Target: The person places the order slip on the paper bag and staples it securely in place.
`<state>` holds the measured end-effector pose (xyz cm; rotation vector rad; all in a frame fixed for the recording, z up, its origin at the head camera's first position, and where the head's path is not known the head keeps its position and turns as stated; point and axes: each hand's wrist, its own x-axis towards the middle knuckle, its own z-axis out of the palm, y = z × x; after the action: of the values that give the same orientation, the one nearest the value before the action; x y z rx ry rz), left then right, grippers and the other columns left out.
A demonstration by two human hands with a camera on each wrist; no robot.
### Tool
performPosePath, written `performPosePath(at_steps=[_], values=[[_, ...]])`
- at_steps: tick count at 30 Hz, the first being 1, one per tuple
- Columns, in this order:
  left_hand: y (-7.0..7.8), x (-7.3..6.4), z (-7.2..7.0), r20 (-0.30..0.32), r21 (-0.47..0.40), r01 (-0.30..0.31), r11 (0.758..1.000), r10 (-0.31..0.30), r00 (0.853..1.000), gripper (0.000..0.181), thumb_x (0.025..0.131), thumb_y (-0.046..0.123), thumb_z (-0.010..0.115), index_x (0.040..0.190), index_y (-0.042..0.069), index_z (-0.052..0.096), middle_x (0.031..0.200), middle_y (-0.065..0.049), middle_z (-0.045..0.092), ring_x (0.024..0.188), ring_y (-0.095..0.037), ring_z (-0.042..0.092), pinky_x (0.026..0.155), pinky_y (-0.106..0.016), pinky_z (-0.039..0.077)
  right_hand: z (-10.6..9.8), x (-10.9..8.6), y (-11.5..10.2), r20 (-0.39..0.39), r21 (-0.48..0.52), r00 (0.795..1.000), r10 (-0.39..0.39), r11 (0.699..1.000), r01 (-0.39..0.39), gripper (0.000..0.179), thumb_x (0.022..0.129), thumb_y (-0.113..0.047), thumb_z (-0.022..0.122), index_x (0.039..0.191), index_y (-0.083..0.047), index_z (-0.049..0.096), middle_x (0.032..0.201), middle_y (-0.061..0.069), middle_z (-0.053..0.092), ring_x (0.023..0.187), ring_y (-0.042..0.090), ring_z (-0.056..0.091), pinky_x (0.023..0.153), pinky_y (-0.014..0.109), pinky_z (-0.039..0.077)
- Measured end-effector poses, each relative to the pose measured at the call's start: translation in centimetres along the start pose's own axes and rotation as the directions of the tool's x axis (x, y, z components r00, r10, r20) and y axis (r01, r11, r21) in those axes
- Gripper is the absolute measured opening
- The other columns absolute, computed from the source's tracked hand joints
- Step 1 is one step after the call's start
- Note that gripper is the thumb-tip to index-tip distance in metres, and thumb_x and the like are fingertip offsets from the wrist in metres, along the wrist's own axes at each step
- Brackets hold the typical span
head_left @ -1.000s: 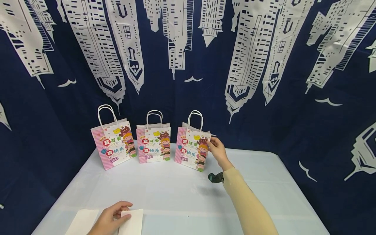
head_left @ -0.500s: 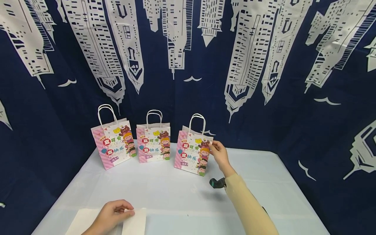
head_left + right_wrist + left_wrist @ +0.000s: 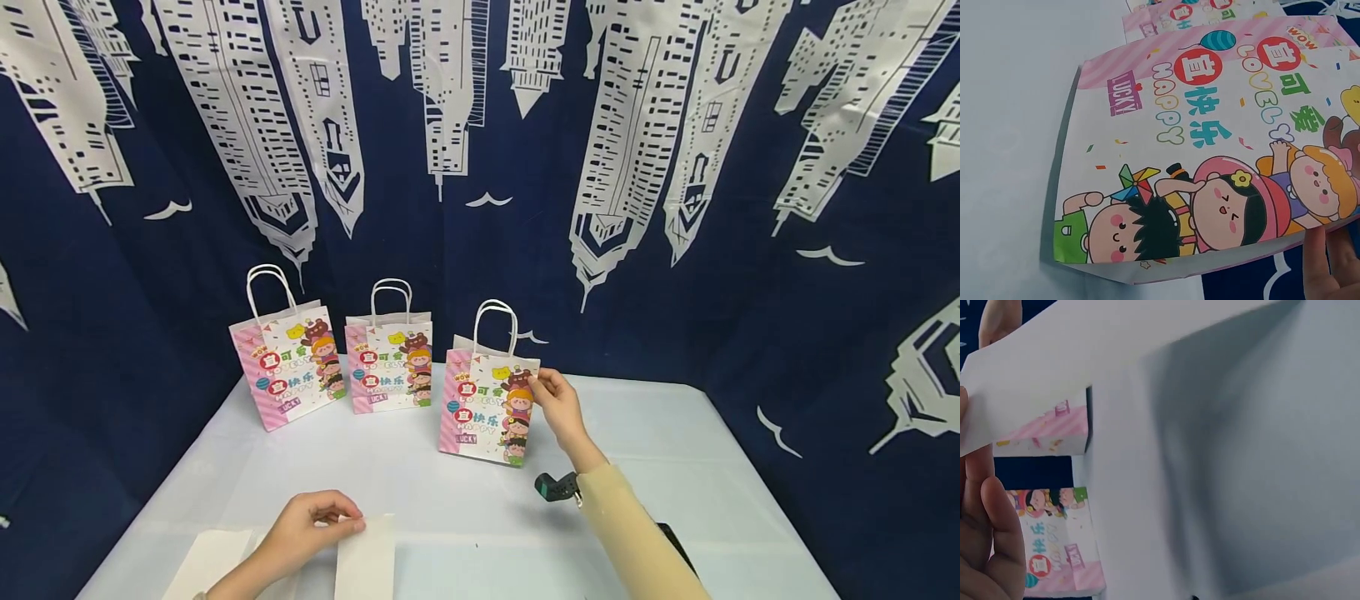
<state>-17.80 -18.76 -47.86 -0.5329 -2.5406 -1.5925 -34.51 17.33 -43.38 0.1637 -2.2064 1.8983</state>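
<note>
In the head view my left hand [image 3: 311, 529] pinches the top edge of a white paper strip [image 3: 365, 562] at the front of the table. The left wrist view shows this white paper [image 3: 1016, 381] between fingers and thumb. My right hand [image 3: 558, 412] grips the right side edge of a gift bag [image 3: 487, 408], pink-striped and white with cartoon figures and white twisted handles. This bag stands upright, forward of two matching ones. In the right wrist view its printed front [image 3: 1222, 125] fills much of the picture, with my fingers [image 3: 1319, 259] at its side.
Two more upright gift bags, a middle one [image 3: 390, 367] and a left one [image 3: 288, 367], stand at the back of the white-covered table [image 3: 637, 442]. More white paper [image 3: 210, 558] lies at the front left, partly behind my left arm. A dark-blue city-print cloth [image 3: 495, 242] hangs behind.
My right hand has drawn the right-hand gift bag forward, toward me. My left hand has moved right and slightly up in the head view with the white paper strip, away from the other papers.
</note>
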Motion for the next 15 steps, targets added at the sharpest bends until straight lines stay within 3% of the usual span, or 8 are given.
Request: performPosePath(at_steps=[6, 15], values=[[1.0, 0.9, 0.7, 0.009, -0.032, -0.031, 0.999, 0.031, 0.999, 0.006, 0.076, 0.019, 0.071, 0.076, 0.019, 0.065, 0.075, 0.010, 0.064, 0.068, -0.009, 0.056, 0.061, -0.025, 0.048, 0.6, -1.1, -0.3, 0.017, 0.030, 0.998, -0.054, 0.998, 0.053, 0.025, 0.089, -0.018, 0.056, 0.106, 0.000, 0.055, 0.096, 0.015, 0.060, 0.086, 0.017, 0.058, 0.078, 0.030, 0.048], [1.9, 2.2, 1.8, 0.009, -0.070, -0.100, 0.992, 0.101, 0.995, 0.005, 0.076, 0.018, 0.070, 0.077, 0.019, 0.066, 0.075, 0.009, 0.064, 0.068, -0.010, 0.056, 0.062, -0.026, 0.049, 1.2, -2.8, -0.9, 0.024, 0.051, 0.998, -0.061, 0.997, 0.060, 0.023, 0.089, -0.015, 0.055, 0.105, 0.001, 0.055, 0.094, 0.014, 0.061, 0.083, 0.015, 0.058, 0.077, 0.028, 0.048]])
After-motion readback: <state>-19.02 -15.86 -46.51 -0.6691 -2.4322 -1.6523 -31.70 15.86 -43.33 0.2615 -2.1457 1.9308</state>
